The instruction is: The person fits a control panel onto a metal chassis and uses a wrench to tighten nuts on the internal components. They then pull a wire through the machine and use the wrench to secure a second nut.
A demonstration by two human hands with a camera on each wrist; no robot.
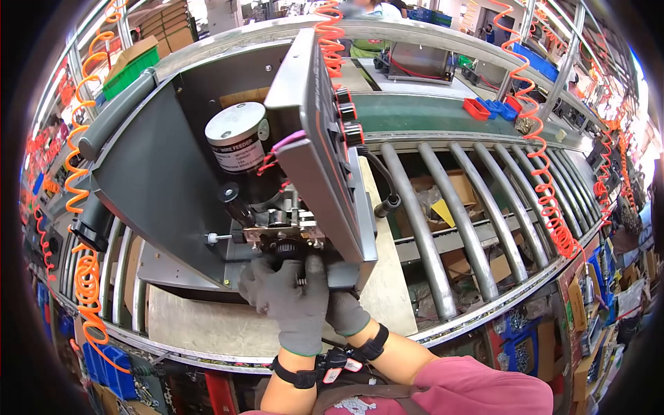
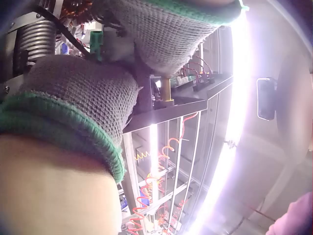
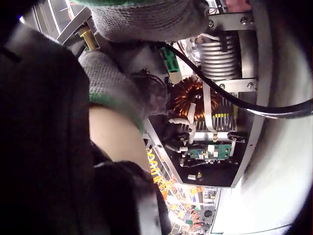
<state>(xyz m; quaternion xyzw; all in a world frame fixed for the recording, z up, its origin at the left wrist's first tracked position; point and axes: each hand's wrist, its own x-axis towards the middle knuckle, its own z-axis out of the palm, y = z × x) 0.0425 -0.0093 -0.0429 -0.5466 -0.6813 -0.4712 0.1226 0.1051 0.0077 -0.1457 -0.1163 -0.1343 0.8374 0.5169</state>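
Both hands wear grey knit gloves with green cuffs and meet low at the near end of an open-sided grey machine (image 1: 149,180). In the head view, my left hand (image 1: 294,297) has its fingers and thumb around a black round fitting (image 1: 283,247) below the feed rollers. Crossing close under it, my right hand (image 1: 346,315) has its fingers hidden. A white-topped cylinder (image 1: 236,138) labelled "WIRE FEEDER" stands above the rollers. The right wrist view shows a black cable (image 3: 234,100), a copper coil (image 3: 188,98) and a green circuit board (image 3: 212,152) beside the hands; the right fingertips are unclear.
The machine sits on a pale board (image 1: 207,321) over a roller conveyor (image 1: 456,214). Its knobbed control panel (image 1: 332,145) rises to the right. Orange coiled hoses (image 1: 86,277) hang at both sides. Behind run a green belt (image 1: 415,114) and small red and blue bins (image 1: 477,108).
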